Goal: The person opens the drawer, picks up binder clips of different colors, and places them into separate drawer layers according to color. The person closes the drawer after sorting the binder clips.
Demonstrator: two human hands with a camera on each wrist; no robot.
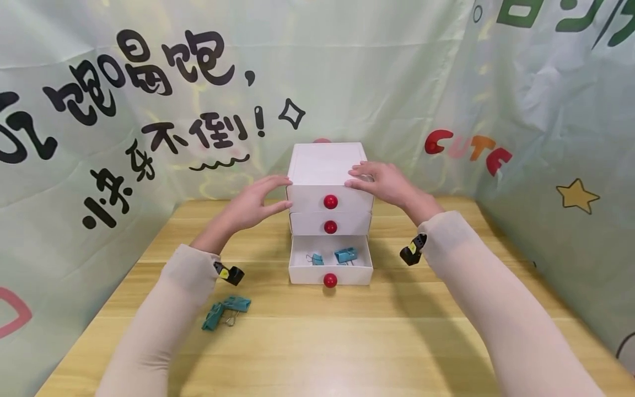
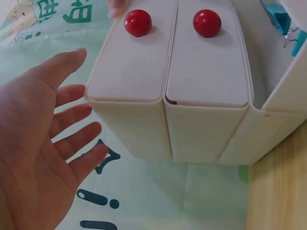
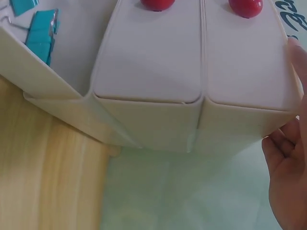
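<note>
A white three-drawer box [image 1: 324,157] with red knobs stands at mid-table. Its bottom drawer [image 1: 307,274] is pulled out and holds blue binder clips [image 1: 345,255]; the two upper drawers are closed. My left hand [image 1: 250,203] is at the box's upper left side, fingers spread and loosely extended; in the left wrist view its fingertips [image 2: 85,160] show beside the side wall, and I cannot tell if any touch. On the right, my right hand [image 1: 389,184] lies over the top's right edge, with its thumb [image 3: 298,57] at the front corner. Neither hand holds anything.
Two more blue binder clips [image 1: 214,316] lie on the wooden table [image 1: 317,347], front left of the box, near my left forearm. A printed cloth backdrop [image 1: 377,82] rises behind the table and along both sides.
</note>
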